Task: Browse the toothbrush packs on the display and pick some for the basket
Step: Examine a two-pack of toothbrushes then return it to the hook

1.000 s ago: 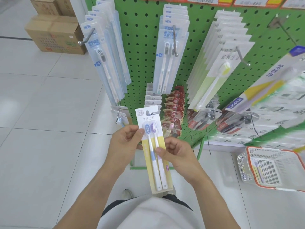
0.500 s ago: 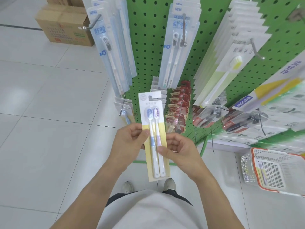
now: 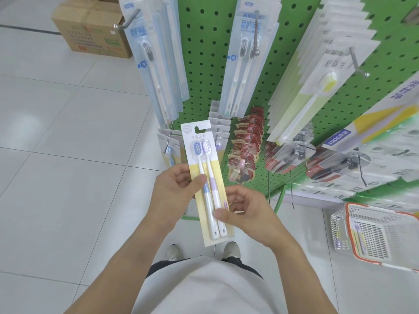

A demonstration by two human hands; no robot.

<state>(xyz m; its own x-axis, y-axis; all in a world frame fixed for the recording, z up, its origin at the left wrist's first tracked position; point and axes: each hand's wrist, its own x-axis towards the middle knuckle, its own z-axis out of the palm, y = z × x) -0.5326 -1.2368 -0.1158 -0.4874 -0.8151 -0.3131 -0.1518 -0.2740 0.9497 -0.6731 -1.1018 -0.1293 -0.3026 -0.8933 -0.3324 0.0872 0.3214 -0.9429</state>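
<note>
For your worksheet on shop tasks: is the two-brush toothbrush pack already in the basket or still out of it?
Out. The left hand and right hand hold the toothbrush pack; the basket sits apart on the floor.

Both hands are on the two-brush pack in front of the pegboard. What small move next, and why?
Probably carry the two-brush pack right and down toward the basket: left hand and right hand both grip it, it is off its hook, and the basket sits on the floor lower right.

Green pegboard dotted with dark holes; before it a white-and-yellow toothbrush pack, brushes blue and lilac; right of it, an orange-rimmed white basket.
</note>
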